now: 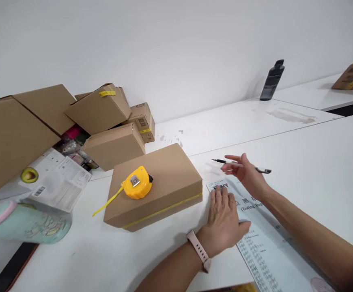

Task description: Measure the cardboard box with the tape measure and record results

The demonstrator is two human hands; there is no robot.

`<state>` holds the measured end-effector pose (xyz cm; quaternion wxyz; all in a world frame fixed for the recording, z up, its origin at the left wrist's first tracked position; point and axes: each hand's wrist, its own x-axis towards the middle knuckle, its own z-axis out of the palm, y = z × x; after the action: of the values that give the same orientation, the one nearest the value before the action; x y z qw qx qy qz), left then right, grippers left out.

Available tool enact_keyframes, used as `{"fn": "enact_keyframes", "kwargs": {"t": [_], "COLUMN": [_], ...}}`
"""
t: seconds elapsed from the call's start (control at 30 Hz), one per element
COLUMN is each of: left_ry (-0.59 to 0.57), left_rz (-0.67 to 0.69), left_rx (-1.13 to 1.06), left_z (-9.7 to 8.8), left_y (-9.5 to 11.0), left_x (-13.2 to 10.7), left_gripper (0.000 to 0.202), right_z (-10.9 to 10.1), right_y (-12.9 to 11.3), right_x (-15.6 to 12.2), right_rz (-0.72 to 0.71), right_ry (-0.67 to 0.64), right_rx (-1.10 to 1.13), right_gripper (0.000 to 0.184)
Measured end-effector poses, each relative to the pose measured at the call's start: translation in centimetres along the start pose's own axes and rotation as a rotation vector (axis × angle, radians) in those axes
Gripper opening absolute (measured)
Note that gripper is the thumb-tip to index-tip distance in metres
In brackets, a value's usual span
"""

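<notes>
Left hand (223,221) lies flat, fingers (224,196) together, thumb out, on the pale printed paper report (274,243) across my white counter (316,162); right fingers loosely grip a slim black-and-clear pen (234,164) near its top, so I'd press evenly against slipping

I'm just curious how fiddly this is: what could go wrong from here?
The right hand holds a pen with its tip bare, so a slip might leave a stray mark.
The left hand lies on the printed sheet; pushing sideways could shift or crease it.
The tape measure sits atop a cardboard box, and a knock to the box might send it sliding.
</notes>
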<state>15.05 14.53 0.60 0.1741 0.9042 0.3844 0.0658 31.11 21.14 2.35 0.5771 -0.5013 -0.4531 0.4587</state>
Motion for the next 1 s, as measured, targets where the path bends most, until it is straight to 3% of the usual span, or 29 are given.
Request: {"fn": "enact_keyframes", "kwargs": {"t": [0.07,0.2,0.27,0.47,0.67,0.8,1.0], "left_ry": [-0.011,-0.025,-0.022,-0.027,-0.039,-0.045,-0.045], "left_rz": [-0.007,-0.007,-0.009,-0.012,-0.010,-0.011,-0.007], "left_rx": [-0.003,-0.025,-0.045,-0.071,-0.057,-0.055,-0.006], "left_z": [-0.1,-0.2,0.0,0.2,0.1,0.1,0.3], "left_y": [-0.6,-1.3,-1.5,-1.5,-1.5,-1.5,-1.5], "left_x": [0.4,0.3,0.3,0.5,0.7,0.7,0.7], "left_gripper": [0.083,0.084,0.084,0.084,0.084,0.083,0.084], "right_z": [0.3,0.5,0.5,0.2,-0.2,-0.1,0.0], "right_y": [1.3,3.0,3.2,3.1,3.8,4.0,4.4], "right_x": [-0.1,-0.4,-0.4,0.0,0.0,-0.3,-0.1], "right_rz": [0.066,0.101,0.084,0.133,-0.004,-0.001,-0.017], "right_ry": [-0.079,0.032,0.063,-0.027,0.030,0.016,0.048], "right_rx": [0.027,-0.051,-0.067,-0.095,-0.351,-0.316,-0.502], "right_gripper": [0.055,0.043,0.044,0.044,0.035,0.038,0.035]}}
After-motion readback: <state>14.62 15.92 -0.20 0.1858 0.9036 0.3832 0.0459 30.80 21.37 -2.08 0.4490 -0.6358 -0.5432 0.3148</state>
